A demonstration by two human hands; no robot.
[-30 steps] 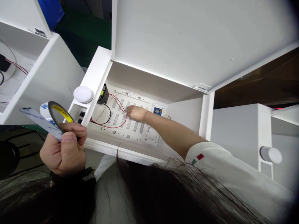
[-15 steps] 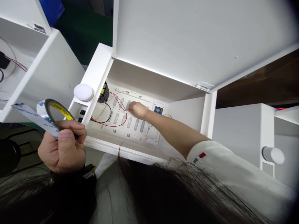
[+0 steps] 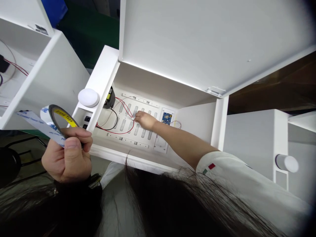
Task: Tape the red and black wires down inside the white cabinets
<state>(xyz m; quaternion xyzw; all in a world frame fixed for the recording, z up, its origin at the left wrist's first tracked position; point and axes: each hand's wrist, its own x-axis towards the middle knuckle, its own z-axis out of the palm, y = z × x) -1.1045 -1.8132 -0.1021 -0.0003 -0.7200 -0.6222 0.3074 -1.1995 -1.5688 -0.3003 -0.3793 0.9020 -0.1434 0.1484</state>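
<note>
My left hand (image 3: 67, 158) is closed around a roll of double-sided tape (image 3: 63, 116), in front of the box's left side. A peeled strip with blue print sticks out to the left from that roll. Inside the open white box (image 3: 128, 163), my right hand (image 3: 146, 120) is low over the slotted floor, fingers bent together. At its fingertips shows a small white connector (image 3: 133, 118), where thin red wires (image 3: 127, 109) meet. The wires run toward a black block with a yellow label (image 3: 109, 98) at the left wall. My fingertips are partly hidden by the hand.
A blue circuit board (image 3: 167, 118) sits on a white plate right of my hand. The raised lid (image 3: 209, 42) stands behind. Another white box (image 3: 56, 72) is at left, one more (image 3: 251, 144) at right. A round white knob (image 3: 88, 97) tops the left ledge.
My right hand has shifted slightly down, its fingertips now at the white connector. My left hand, with the tape, has moved a little to the right.
</note>
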